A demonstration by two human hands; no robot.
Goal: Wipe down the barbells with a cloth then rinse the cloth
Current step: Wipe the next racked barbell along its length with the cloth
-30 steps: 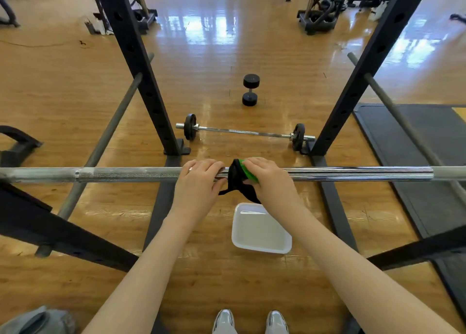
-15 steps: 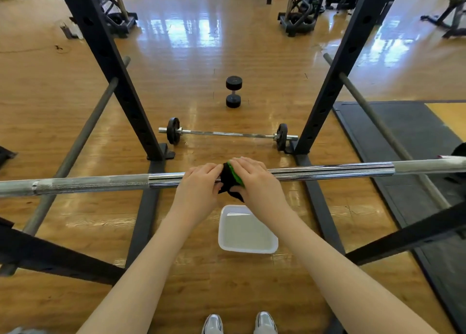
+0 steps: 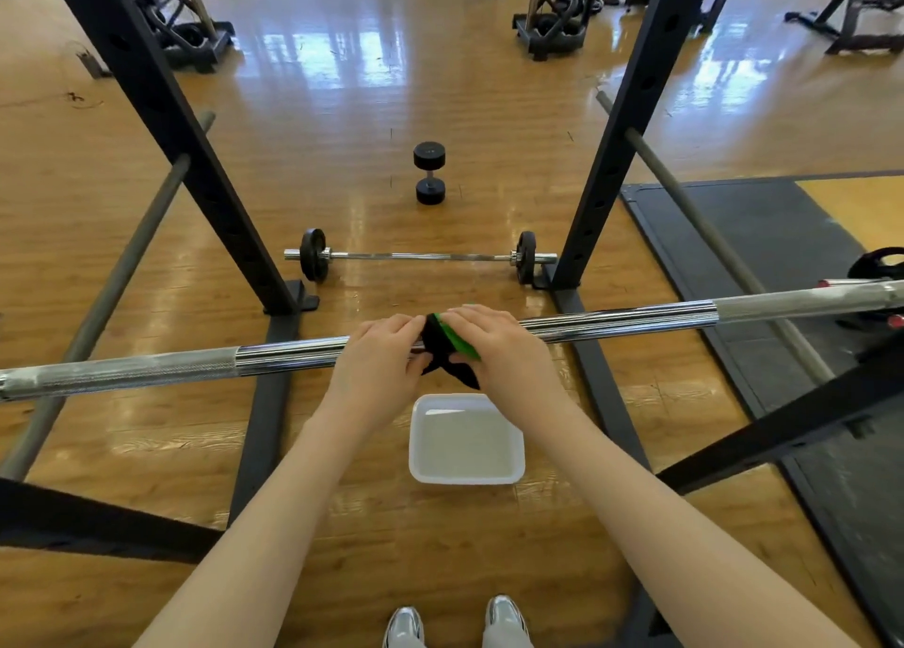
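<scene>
You are holding the cloth (image 3: 447,346), black with a green patch, wrapped over the bar (image 3: 626,323) near its middle. The bar is lying across the rack (image 3: 161,109), running from lower left to upper right. Your right hand (image 3: 499,349) is curling over the cloth and gripping it against the bar. Your left hand (image 3: 379,356) is gripping the bar just beside the cloth, its fingertips touching the cloth's edge. A white tub (image 3: 467,439) holding water is sitting on the floor (image 3: 342,133) below your hands, in front of your shoes (image 3: 457,623). Further out, a small barbell (image 3: 420,256) is lying on the floor between the uprights, with a dumbbell (image 3: 429,173) beyond it.
</scene>
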